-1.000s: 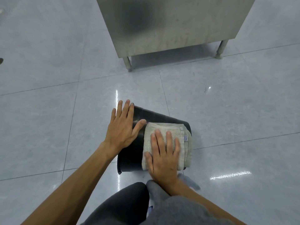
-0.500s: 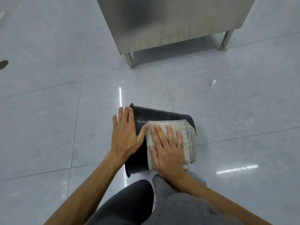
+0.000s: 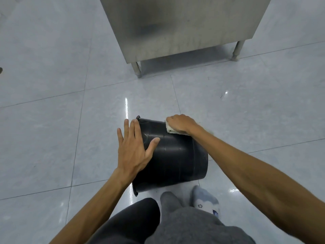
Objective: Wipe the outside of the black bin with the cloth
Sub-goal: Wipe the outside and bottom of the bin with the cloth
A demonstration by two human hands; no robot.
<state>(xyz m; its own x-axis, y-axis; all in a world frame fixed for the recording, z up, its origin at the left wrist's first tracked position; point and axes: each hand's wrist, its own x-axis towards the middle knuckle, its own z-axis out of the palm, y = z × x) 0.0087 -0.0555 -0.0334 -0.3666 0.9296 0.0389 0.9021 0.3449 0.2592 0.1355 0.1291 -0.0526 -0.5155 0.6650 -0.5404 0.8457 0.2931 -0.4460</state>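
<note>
Since the earlier frames the right hand (image 3: pixel 181 124) has carried the cloth (image 3: pixel 170 128) from the near upper side of the bin (image 3: pixel 177 159) over to its far side, and the broad folded pad that lay under the palm now shows only as a pale edge beneath the fingers; the bin lies tipped on its side on the tiled floor (image 3: pixel 52 131), just ahead of the person's knees (image 3: pixel 158 221), its rim toward the left under the other hand and its closed base toward the right; its inside cannot be seen from this angle, so what it holds cannot be told; the right hand is curled down over the cloth, clamping it against the black wall near the top far edge, wrist bent and forearm reaching forward across the bin's right end; the left hand (image 3: pixel 133 147) lies flat and unclenched on the rim end, fingers spread and pointing away, thumb splayed across the curved wall, gripping nothing; a socked foot (image 3: pixel 204 201) rests just beside the bin's near side; a steel cabinet (image 3: pixel 184 25) on short legs stands well beyond.
</note>
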